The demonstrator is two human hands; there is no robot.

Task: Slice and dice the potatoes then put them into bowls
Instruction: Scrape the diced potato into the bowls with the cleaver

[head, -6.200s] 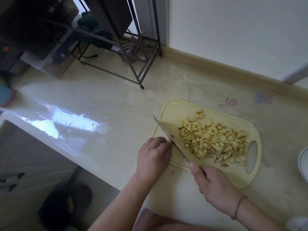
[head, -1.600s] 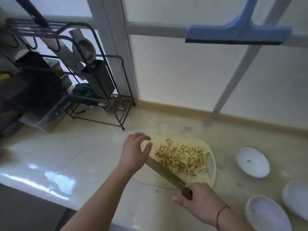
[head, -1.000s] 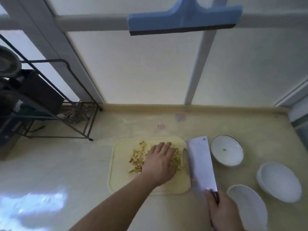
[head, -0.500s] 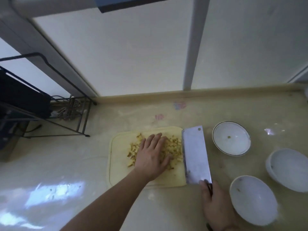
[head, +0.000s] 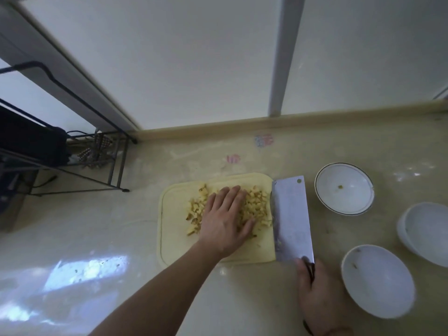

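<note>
Diced potatoes (head: 257, 204) on cutting board (head: 169, 238). Left hand (head: 225, 221) flat on them, fingers straight. Right hand (head: 317, 299) grips cleaver (head: 291, 219) at board's right edge. Three bowls (head: 344, 187) right of board; wire rack (head: 72, 163) left.

No legible txt anywhere.

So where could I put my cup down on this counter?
Bare counter lies between the metal rack and the cutting board, and behind the board toward the wall. The right side is crowded: cleaver and three white bowls.
</note>
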